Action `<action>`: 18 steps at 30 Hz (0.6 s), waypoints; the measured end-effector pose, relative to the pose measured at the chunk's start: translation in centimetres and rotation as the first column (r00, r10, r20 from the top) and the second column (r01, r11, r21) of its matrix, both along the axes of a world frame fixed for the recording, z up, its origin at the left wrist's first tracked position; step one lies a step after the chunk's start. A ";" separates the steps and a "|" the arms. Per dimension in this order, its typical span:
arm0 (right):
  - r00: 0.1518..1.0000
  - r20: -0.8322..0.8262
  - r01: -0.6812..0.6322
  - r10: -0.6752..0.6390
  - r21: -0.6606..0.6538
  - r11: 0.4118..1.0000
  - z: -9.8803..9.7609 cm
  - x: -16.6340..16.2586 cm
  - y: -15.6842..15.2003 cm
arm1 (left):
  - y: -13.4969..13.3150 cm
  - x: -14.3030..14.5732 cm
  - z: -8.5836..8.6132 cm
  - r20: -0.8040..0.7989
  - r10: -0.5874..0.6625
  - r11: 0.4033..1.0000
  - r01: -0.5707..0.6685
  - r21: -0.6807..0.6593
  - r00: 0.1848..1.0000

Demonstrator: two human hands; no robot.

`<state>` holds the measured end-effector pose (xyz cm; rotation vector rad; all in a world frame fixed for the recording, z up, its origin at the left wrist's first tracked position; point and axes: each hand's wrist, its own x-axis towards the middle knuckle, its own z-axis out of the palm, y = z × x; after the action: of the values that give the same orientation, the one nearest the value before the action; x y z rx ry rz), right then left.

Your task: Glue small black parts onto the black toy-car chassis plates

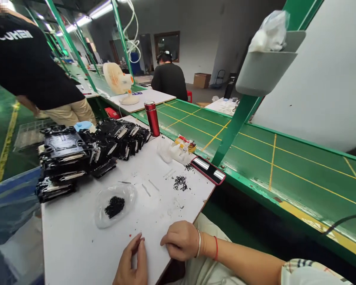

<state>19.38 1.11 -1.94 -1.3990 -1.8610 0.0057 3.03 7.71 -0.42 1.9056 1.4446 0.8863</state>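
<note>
My left hand [132,261] rests on the near edge of the white table [77,245], thumb and fingertips pinched together; whether something tiny sits between them I cannot tell. My right hand [180,240] lies just to its right as a closed fist, knuckles on the table, bracelets on the wrist. Ahead of the hands is a clear plastic bag [115,206] holding a small heap of black bits. A loose pile of black bits [180,183] and a few thin pins [150,186] lie farther back.
Stacks of black plastic parts [77,154] fill the table's far left. A red flask [152,118], a red-cased phone [208,170] and a white bag [172,152] sit along the far edge. A green conveyor [284,166] runs at right. One person [26,63] stands left; another [169,79] sits behind.
</note>
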 end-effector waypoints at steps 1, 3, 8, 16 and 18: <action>1.000 -0.029 -0.006 0.005 -0.012 1.000 0.2 0.0 -0.1 | 0.0 -0.1 0.0 -0.002 -0.002 1.000 0.002 -0.009 1.000; 0.997 -0.079 -0.025 0.022 -0.046 0.999 0.8 0.0 -0.2 | 0.0 -0.3 0.0 0.003 0.019 0.999 -0.019 -0.034 1.000; 0.972 -0.234 -0.046 0.003 -0.179 0.983 2.2 0.6 -0.4 | -0.4 -0.1 0.2 0.044 0.099 0.993 -0.097 -0.063 0.994; 0.925 -0.294 0.176 -0.241 -0.231 0.957 3.2 5.9 -1.8 | -1.0 0.5 0.9 0.028 0.136 0.989 -0.134 -0.060 0.990; 0.905 -0.270 0.275 -0.328 -0.214 0.937 3.2 7.8 -2.6 | -1.0 0.5 0.8 0.003 0.133 0.990 -0.133 -0.050 0.991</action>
<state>27.13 -1.48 1.31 -1.6914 -1.4041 0.2173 3.54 6.71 0.37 1.7853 1.5909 0.9071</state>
